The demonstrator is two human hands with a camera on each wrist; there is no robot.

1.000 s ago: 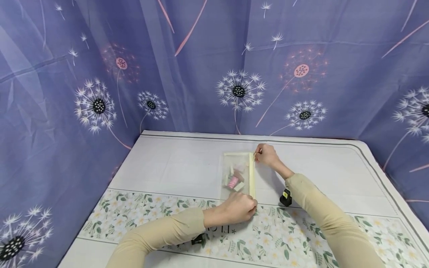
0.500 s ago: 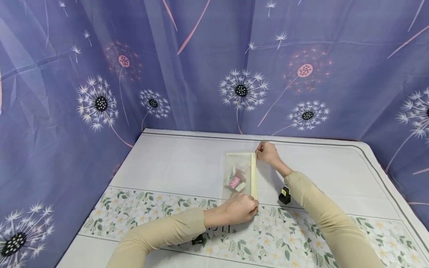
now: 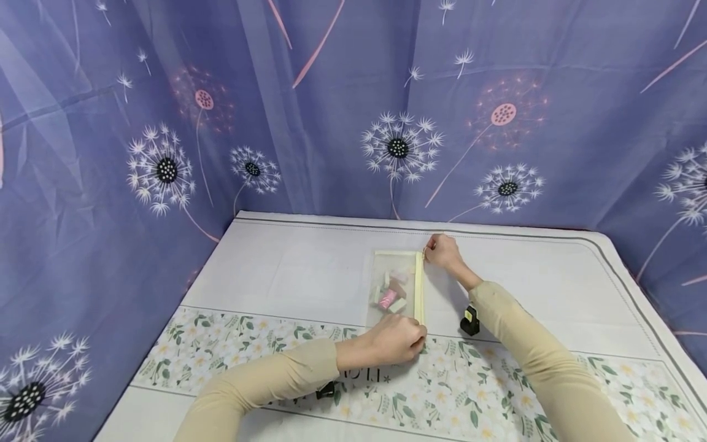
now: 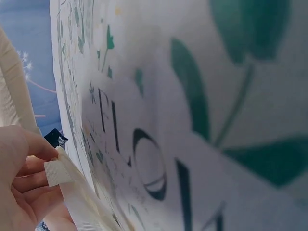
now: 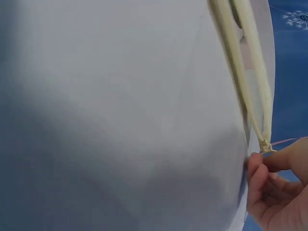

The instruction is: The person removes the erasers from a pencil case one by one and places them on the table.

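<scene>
A see-through zip pouch [image 3: 386, 264] with pale yellow edging lies on the table, with a pink piece [image 3: 388, 299] and several pale blocks showing inside. My left hand [image 3: 394, 339] pinches the near end of its zip edge [image 3: 419, 288]; in the left wrist view, thumb and fingers hold the cream fabric tab [image 4: 58, 173]. At the far end, my right hand [image 3: 444, 252] pinches the small zip pull. The right wrist view shows the two zip strips [image 5: 255, 57] parted, meeting at the pull [image 5: 265, 146] by the fingertips.
A small black object with a yellow-green face [image 3: 470, 321] stands right of the pouch, near my right sleeve. Another dark object [image 3: 326, 390] is partly hidden under my left forearm. The white tablecloth [image 3: 287, 270] has a floral band, and a purple dandelion curtain [image 3: 331, 123] hangs behind.
The whole scene has shifted slightly to the right in the head view. Both hands keep their places at the two ends of the pouch's zip edge.
</scene>
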